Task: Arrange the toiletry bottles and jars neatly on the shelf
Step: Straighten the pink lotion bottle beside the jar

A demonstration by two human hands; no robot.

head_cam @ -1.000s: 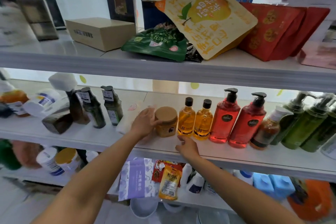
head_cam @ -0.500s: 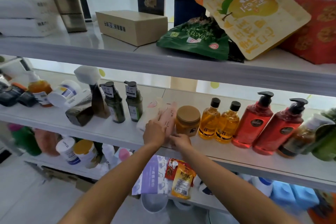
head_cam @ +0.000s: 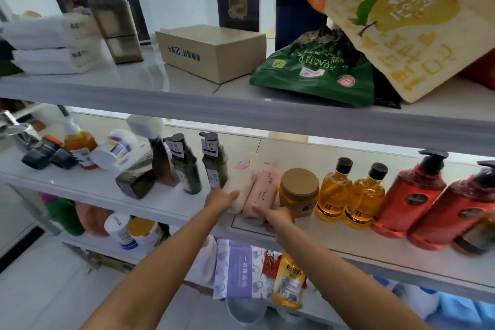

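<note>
On the middle shelf (head_cam: 171, 211) a cream bottle (head_cam: 242, 179) and a pink bottle (head_cam: 263, 187) lie side by side, caps pointing to the back. My left hand (head_cam: 221, 199) grips the cream bottle's near end. My right hand (head_cam: 277, 217) holds the pink bottle's base with curled fingers. Right of them stand a brown-lidded jar (head_cam: 299, 193), two amber bottles (head_cam: 348, 195) and two red pump bottles (head_cam: 434, 203). Two dark green bottles (head_cam: 199, 166) stand to the left.
Further left lie a tipped white jar (head_cam: 115, 150), a dark box (head_cam: 135, 179), an orange spray bottle (head_cam: 79, 142) and small black items. The top shelf holds a cardboard box (head_cam: 214, 51) and snack bags. Packets and jars fill the shelf below.
My left hand left the brown-lidded jar and went to the cream bottle. My right hand moved left from the amber bottles to the pink bottle. The view has turned left.
</note>
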